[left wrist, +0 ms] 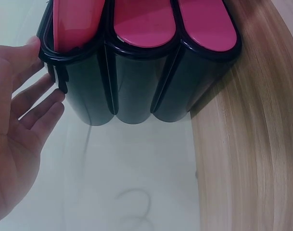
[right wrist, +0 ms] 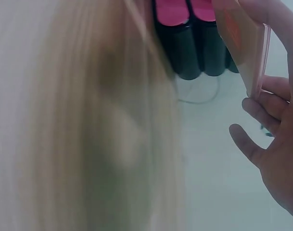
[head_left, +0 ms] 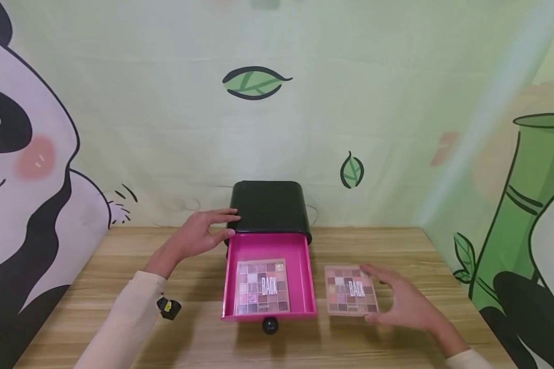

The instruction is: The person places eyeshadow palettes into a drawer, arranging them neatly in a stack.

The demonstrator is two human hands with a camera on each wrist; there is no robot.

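Square pink eyeshadow palette [head_left: 351,290] with a gridded front lettered "BACK" hangs in the right hand [head_left: 403,297] of a person, pinched between thumb and fingers along its three o'clock edge; the right wrist view catches an orange patch on its underside. It sits at three o'clock from a bright pink, open-topped drawer [head_left: 301,287], just beside it and over the wood-grain tabletop [head_left: 397,246]. Inside the drawer lies a matching square "BACK" palette [head_left: 262,288], face up, with a round black knob [head_left: 270,326] at the drawer front's six o'clock. At twelve o'clock stands the glossy black cabinet [head_left: 268,205], its three pink drawer fronts stacked, the top one pulled out. At ten o'clock, the left hand [head_left: 198,236] rests its spread fingers against the cabinet, thumb at the front edge. Behind hangs a pale green backdrop [head_left: 374,77] printed with leaves and pandas.
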